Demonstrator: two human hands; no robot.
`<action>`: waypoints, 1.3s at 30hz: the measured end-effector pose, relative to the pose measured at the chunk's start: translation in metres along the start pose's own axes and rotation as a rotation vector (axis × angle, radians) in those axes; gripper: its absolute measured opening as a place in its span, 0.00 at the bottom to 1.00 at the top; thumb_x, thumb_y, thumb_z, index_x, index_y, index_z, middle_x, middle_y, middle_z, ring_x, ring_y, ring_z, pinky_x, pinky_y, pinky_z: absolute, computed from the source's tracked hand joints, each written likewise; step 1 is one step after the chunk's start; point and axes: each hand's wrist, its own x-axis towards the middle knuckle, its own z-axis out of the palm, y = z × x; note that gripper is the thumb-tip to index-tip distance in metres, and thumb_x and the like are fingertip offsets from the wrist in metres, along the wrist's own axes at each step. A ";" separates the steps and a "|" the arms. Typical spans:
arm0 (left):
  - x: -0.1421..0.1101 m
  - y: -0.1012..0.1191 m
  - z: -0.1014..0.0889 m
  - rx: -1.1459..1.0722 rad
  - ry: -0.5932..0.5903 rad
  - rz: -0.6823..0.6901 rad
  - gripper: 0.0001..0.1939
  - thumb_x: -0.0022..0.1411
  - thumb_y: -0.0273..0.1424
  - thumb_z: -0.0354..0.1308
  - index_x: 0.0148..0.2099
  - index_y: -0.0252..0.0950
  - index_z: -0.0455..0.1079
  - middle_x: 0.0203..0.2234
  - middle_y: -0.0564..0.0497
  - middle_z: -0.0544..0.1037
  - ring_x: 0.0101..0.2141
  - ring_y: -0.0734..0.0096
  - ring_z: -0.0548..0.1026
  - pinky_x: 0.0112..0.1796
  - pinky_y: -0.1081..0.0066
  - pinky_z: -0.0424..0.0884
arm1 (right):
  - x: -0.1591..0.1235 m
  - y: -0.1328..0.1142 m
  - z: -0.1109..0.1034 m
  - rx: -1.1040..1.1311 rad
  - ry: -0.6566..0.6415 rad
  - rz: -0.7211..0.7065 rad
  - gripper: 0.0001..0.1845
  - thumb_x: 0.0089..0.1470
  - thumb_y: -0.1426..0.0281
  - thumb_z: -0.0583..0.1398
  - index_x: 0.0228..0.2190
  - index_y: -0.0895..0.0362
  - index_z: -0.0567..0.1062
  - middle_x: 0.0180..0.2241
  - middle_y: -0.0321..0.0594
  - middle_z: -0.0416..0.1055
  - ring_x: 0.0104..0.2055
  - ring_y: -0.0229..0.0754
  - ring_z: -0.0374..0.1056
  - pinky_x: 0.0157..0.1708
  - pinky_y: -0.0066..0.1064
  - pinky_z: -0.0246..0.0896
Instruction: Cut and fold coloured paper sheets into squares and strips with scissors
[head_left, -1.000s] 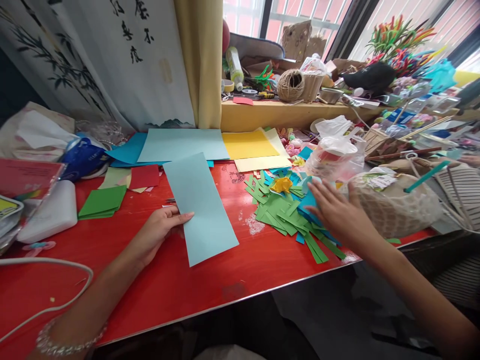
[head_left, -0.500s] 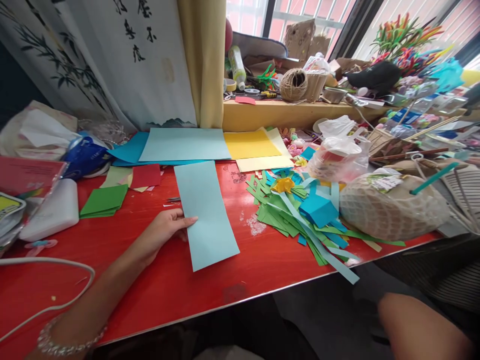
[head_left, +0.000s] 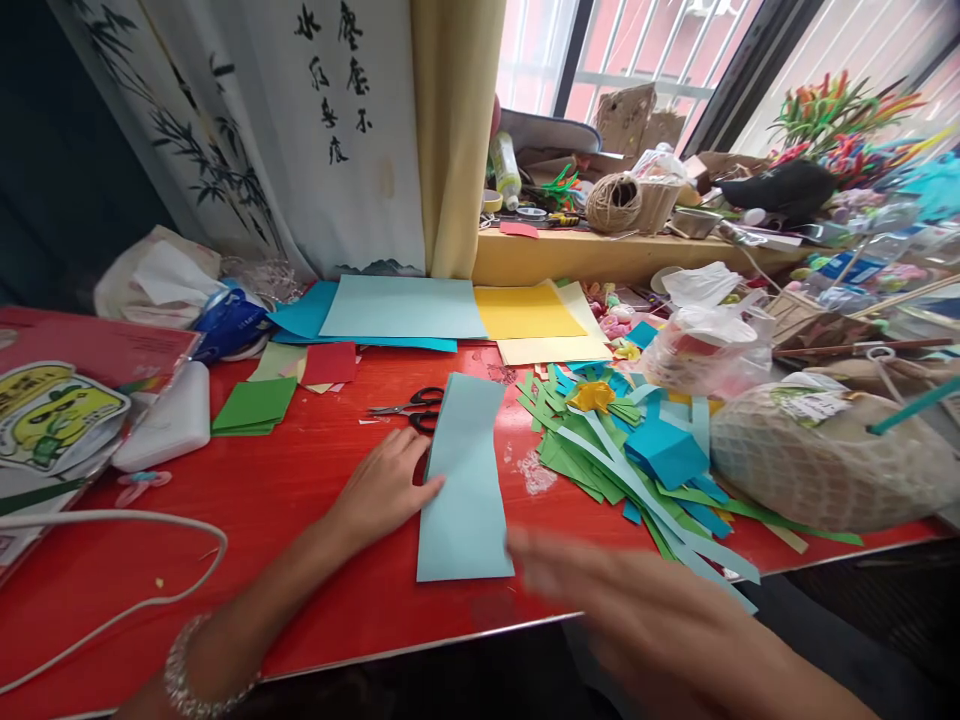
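A light blue sheet of paper (head_left: 466, 490), long and narrow, lies on the red table in front of me. At its left edge is my left hand (head_left: 390, 485), thumb on top and the other fingers partly hidden at the edge. My right hand (head_left: 622, 600) is blurred by motion just off the sheet's lower right corner, its fingers pointing left; whether it touches the paper I cannot tell. Just beyond my left hand, scissors (head_left: 420, 405) with black handles lie partly hidden by the sheet.
Green and blue paper strips (head_left: 577, 460) are heaped to the right, with a folded blue paper piece (head_left: 666, 450) on top. Behind lie larger light blue (head_left: 405, 307) and yellow sheets (head_left: 529, 312). Green paper squares (head_left: 255, 405) sit left. A netted, wrapped bundle (head_left: 825, 460) stands far right.
My right hand left the strip heap, light blue strips now lying there, and came back beside the sheet. The sheet was lowered and straightened by my left hand, and the scissors came into view.
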 end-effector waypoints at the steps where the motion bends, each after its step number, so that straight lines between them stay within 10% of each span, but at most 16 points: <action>1: 0.002 -0.001 0.002 0.048 0.056 0.037 0.19 0.58 0.42 0.52 0.46 0.36 0.67 0.40 0.45 0.70 0.43 0.56 0.68 0.42 0.60 0.66 | 0.018 0.004 0.001 -0.041 -0.008 0.028 0.28 0.62 0.67 0.48 0.62 0.51 0.48 0.59 0.38 0.57 0.61 0.41 0.51 0.56 0.34 0.59; 6: 0.024 -0.008 0.010 0.203 0.136 0.180 0.25 0.65 0.41 0.42 0.60 0.34 0.54 0.57 0.42 0.61 0.58 0.59 0.56 0.57 0.57 0.53 | 0.052 0.019 0.040 -0.269 -0.088 -0.068 0.32 0.59 0.61 0.53 0.59 0.66 0.55 0.62 0.57 0.47 0.64 0.56 0.39 0.57 0.48 0.52; 12: 0.023 -0.037 0.009 0.415 0.046 0.091 0.29 0.67 0.42 0.37 0.61 0.27 0.53 0.59 0.38 0.60 0.59 0.58 0.56 0.58 0.58 0.52 | 0.032 0.017 0.067 -0.270 -0.227 -0.123 0.43 0.53 0.47 0.50 0.59 0.64 0.56 0.61 0.54 0.50 0.64 0.58 0.41 0.60 0.49 0.46; 20: 0.020 -0.049 -0.005 0.626 0.324 -0.030 0.22 0.65 0.35 0.42 0.53 0.24 0.62 0.53 0.30 0.66 0.56 0.46 0.60 0.54 0.52 0.55 | 0.043 0.004 0.074 -0.202 -0.234 -0.201 0.30 0.62 0.57 0.45 0.58 0.63 0.57 0.61 0.51 0.53 0.64 0.55 0.43 0.60 0.46 0.45; 25: 0.044 -0.039 -0.002 0.312 0.083 0.138 0.20 0.63 0.40 0.45 0.51 0.32 0.63 0.53 0.39 0.66 0.58 0.54 0.56 0.55 0.54 0.53 | 0.062 0.004 0.069 -0.098 -0.203 -0.284 0.29 0.60 0.54 0.47 0.51 0.64 0.66 0.55 0.51 0.63 0.59 0.54 0.54 0.57 0.43 0.51; 29: 0.059 -0.033 -0.001 0.257 0.002 0.167 0.16 0.59 0.41 0.53 0.44 0.36 0.65 0.45 0.44 0.70 0.50 0.57 0.64 0.49 0.61 0.61 | 0.097 0.030 0.053 0.046 -0.258 -0.002 0.21 0.61 0.58 0.48 0.39 0.59 0.74 0.36 0.46 0.74 0.40 0.46 0.70 0.41 0.37 0.63; 33: 0.064 -0.033 -0.003 0.236 -0.011 0.119 0.18 0.55 0.44 0.57 0.43 0.37 0.65 0.37 0.47 0.71 0.42 0.57 0.65 0.44 0.60 0.62 | 0.129 0.075 0.048 0.228 -0.038 0.463 0.18 0.57 0.65 0.55 0.47 0.61 0.67 0.46 0.52 0.68 0.46 0.49 0.66 0.42 0.40 0.61; 39: 0.059 -0.041 0.000 0.205 0.026 0.064 0.23 0.52 0.51 0.55 0.41 0.39 0.64 0.37 0.48 0.68 0.43 0.56 0.63 0.44 0.58 0.57 | 0.134 0.110 0.062 0.431 -0.004 0.507 0.19 0.54 0.67 0.58 0.47 0.59 0.65 0.45 0.45 0.68 0.40 0.38 0.67 0.38 0.32 0.65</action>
